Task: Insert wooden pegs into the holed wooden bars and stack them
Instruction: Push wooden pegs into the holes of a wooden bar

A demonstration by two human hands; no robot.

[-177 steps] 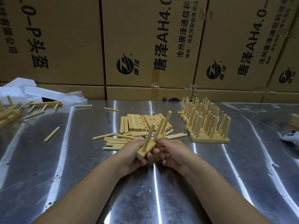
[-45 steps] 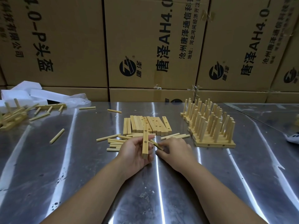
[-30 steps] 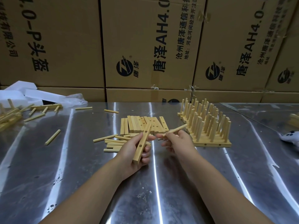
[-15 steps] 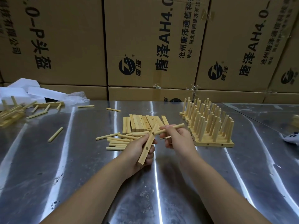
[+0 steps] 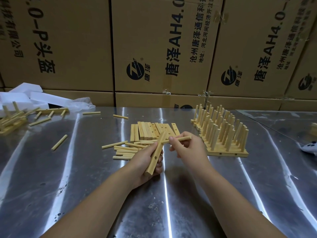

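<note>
My left hand (image 5: 145, 162) grips a holed wooden bar (image 5: 155, 156), tilted with its near end low over the metal table (image 5: 85, 186). My right hand (image 5: 187, 148) pinches a wooden peg (image 5: 178, 140) lying almost level, its left tip meeting the bar's upper part. Behind the hands lies a row of empty holed bars (image 5: 151, 131) and a loose heap of pegs (image 5: 123, 150). To the right stands the stack of pegged bars (image 5: 221, 134), pegs upright.
Stray pegs (image 5: 59, 144) lie scattered on the left of the table, with another pile of pegged pieces (image 5: 12, 119) and white foam blocks (image 5: 25, 97) at the far left. Cardboard boxes (image 5: 163, 48) wall off the back. A small white object (image 5: 310, 148) sits at the right edge.
The earlier pegged bar has joined the stack at right. My left hand took a fresh bar, my right hand picked a peg from the heap and brought its tip to the bar.
</note>
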